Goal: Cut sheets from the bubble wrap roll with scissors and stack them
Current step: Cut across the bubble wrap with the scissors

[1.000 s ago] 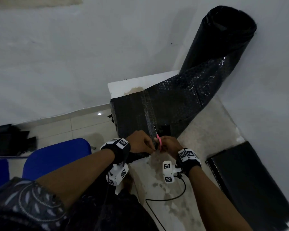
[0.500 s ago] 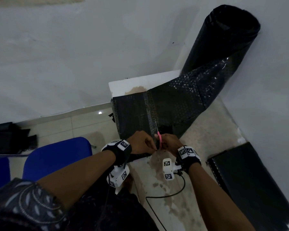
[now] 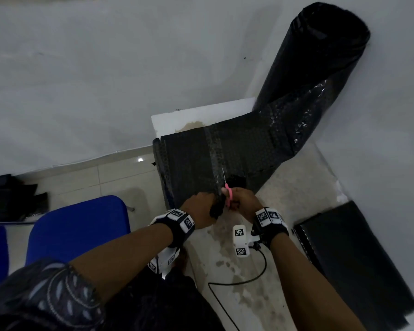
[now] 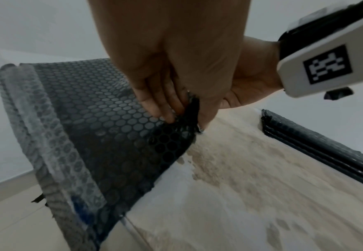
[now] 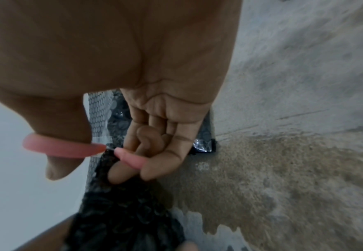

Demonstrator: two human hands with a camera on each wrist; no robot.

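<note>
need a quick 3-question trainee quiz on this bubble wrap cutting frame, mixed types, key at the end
1. Multiple choice: what does the right hand hold?
A. a tape roll
B. pink-handled scissors
C. a knife

2. True or false: the left hand lies flat and open on the table, clear of the bubble wrap.

3. Fill in: the stack of cut sheets lies on the person's ____ side, while the roll leans against the wall.

Key
1. B. Thumb and fingers go through the pink loops.
2. False. The left hand pinches the near edge of the bubble wrap beside the cut.
3. right
</note>
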